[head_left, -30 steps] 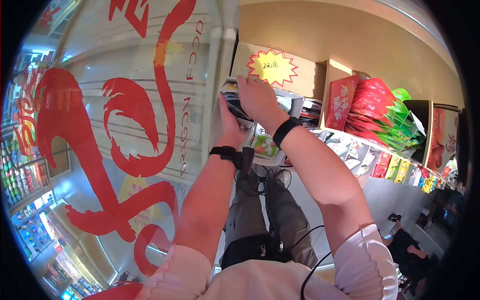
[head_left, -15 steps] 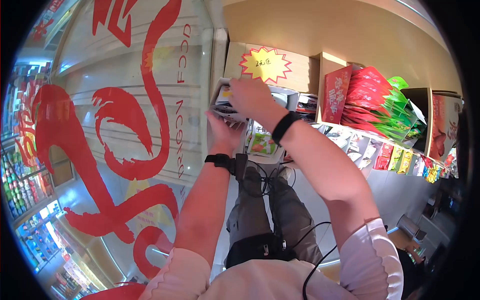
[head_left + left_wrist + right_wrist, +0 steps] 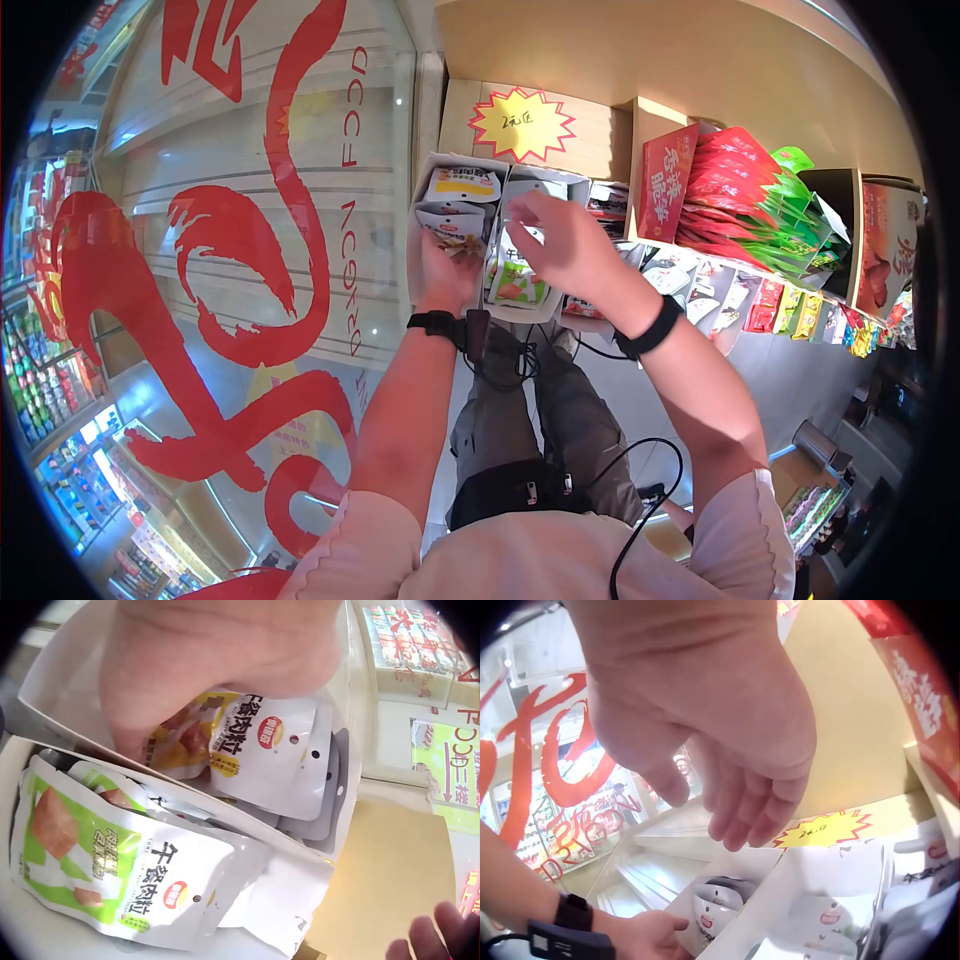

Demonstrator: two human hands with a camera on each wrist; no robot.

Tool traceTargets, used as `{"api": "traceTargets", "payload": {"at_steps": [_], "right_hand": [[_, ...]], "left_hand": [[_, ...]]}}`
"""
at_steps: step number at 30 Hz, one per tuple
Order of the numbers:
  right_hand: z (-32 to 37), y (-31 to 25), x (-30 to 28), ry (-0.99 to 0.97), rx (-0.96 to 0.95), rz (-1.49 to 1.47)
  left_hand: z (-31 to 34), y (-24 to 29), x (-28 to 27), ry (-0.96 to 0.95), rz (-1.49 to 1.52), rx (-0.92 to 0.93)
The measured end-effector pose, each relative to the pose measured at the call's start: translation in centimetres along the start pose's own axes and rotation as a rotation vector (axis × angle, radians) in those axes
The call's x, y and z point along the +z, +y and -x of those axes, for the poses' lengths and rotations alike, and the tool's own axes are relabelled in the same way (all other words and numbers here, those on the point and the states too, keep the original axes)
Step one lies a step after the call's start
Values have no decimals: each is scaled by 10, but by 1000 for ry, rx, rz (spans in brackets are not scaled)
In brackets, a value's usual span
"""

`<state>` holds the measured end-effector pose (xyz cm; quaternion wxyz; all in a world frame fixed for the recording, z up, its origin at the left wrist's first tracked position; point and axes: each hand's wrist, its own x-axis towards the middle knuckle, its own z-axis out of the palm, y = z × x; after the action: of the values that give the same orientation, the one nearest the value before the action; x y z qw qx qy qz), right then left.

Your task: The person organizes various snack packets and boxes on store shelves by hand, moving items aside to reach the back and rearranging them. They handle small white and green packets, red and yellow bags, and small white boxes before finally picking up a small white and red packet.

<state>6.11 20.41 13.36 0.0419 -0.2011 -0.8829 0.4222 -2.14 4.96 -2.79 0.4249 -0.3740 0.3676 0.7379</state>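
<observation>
My left hand (image 3: 447, 272) rests in the near end of the left white box (image 3: 64, 682), against the front snack pouch (image 3: 455, 232). In the left wrist view it lies over a yellow-and-white pouch (image 3: 259, 739) with a red oval logo, hiding part of it. More pouches stand behind, one with a yellow band (image 3: 468, 186). My right hand (image 3: 570, 245) hangs over the neighbouring box, holding nothing, its fingers loosely bent in the right wrist view. Below it are green-and-white pouches (image 3: 105, 847) of the same make.
A yellow starburst price sign (image 3: 522, 122) stands behind the boxes. To the right are a red carton (image 3: 664, 188), piled red packets (image 3: 730, 190) and smaller packets (image 3: 765, 308). A glass panel (image 3: 230, 150) with red lettering borders the left side.
My right hand has come out of the left box and moved right over the neighbouring one, uncovering the pouches. My left hand stays at the left box's near end.
</observation>
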Motion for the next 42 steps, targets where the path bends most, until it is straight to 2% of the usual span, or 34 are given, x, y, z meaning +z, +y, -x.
{"api": "traceTargets", "payload": {"at_steps": [2,6,7,9,11,13,14,16,19,22,26,28,32,34,37,38,40,41,42], "right_hand": [[22,-11,-12,-72,68,-55],[63,-2,-35,-104,79,-136],[72,-2,-46,-92,81,-132],[97,-6,-71,-58,165,-219],[120,0,-87,-48,196,-205],[147,1,-98,9,274,-257],[160,1,-103,8,294,-238],[183,-2,-115,10,314,-233],[218,-3,-126,-10,371,-211],[252,4,-139,34,518,-254],[295,18,-160,124,469,-334],[318,20,-171,107,585,-322],[376,71,-181,178,530,-424],[416,91,-188,235,587,-379],[478,127,-193,274,669,-401],[496,139,-192,273,659,-406],[537,155,-184,264,799,-375],[557,171,-175,261,792,-379],[577,190,-161,227,813,-334]], "left_hand": [[-2,-3,-5,53,-15,-14],[-4,-3,-9,185,-8,-41],[-2,1,-11,176,-16,-44],[17,7,-22,117,-240,61],[53,18,-15,135,-204,122],[89,25,-21,-49,-288,209],[103,28,-23,-58,-289,217],[126,29,-24,-114,-421,119],[145,24,-30,-78,-569,116],[163,20,-29,-103,-671,136],[189,12,-21,-95,-789,219],[207,4,-22,-101,-876,234],[245,-17,-23,-93,-880,354],[258,-32,-34,-125,-778,429],[266,-49,-53,-201,-881,533],[266,-55,-58,-199,-880,545],[273,-69,-72,-187,-946,556],[277,-76,-75,-184,-946,564],[280,-85,-74,-135,-989,461]]}}
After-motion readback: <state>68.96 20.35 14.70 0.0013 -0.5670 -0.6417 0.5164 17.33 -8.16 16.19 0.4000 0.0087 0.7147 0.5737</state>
